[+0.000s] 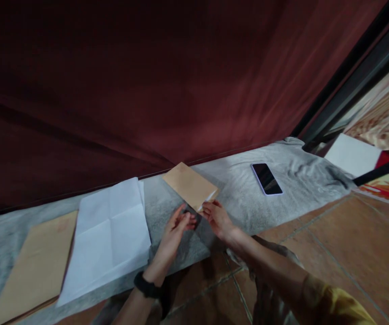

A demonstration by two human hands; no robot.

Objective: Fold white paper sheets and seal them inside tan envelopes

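Note:
A small brown paper envelope (189, 183) is tilted above the grey cloth, with a strip of white paper showing at its near right end. My right hand (216, 219) pinches that end between thumb and fingers. Just left of it, my left hand (180, 222) has its fingers apart and holds nothing; it is close to the envelope's near edge but seems clear of it. A dark watch (146, 285) is on my left wrist. To the left lie creased white paper sheets (108, 234), and past them larger brown envelopes (40, 262).
A grey cloth (242, 212) covers the long, narrow surface. Right of my hands lies a phone (267, 179) in a pale purple case. A dark red curtain (167, 90) hangs behind. At the far right stand a dark frame bar (353, 76) and a white board (353, 153). Floor tiles (350, 239) show below.

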